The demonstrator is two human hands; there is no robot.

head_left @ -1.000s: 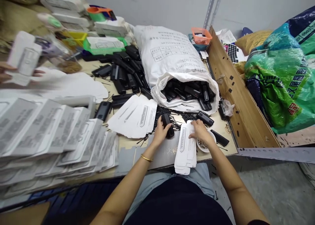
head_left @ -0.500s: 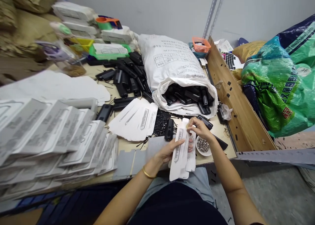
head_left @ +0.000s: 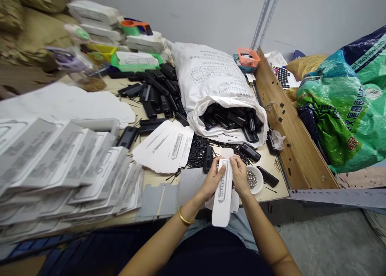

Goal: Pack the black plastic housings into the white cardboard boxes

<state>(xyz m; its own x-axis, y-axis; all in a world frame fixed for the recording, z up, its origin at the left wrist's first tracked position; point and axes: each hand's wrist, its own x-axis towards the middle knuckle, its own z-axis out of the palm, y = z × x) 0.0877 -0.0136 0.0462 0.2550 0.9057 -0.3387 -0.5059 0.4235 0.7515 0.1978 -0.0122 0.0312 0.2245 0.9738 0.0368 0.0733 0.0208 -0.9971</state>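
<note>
White card is what both hands are on: a long flat card sleeve [head_left: 222,197] with a printed strip down its middle, held lengthwise over the near edge of the table [head_left: 273,192], its lower end hanging past that edge above the lap. I read the left hand [head_left: 211,180] as pinching the sleeve's left edge near the top, thumb on the printed face. The right hand [head_left: 240,175] pinches the right edge the same way, so the two hands are almost touching.

My worry is the thin card. Uneven thumb pressure could crease it along the strip. The small white bowl [head_left: 252,179] of metal bits sits just right of the right wrist (a careless swing of that forearm would tip it). A few loose cards [head_left: 234,203] lie under the hands at the table edge and could slide off into the lap. A black case [head_left: 207,158] lies just beyond the left hand, near enough to be knocked into the black pins [head_left: 197,147].

The fingers behind the sleeve are hidden, so I cannot tell whether it is flat or opened up. The bits in the bowl are too small to name, and the far left of the table is blurred
</note>
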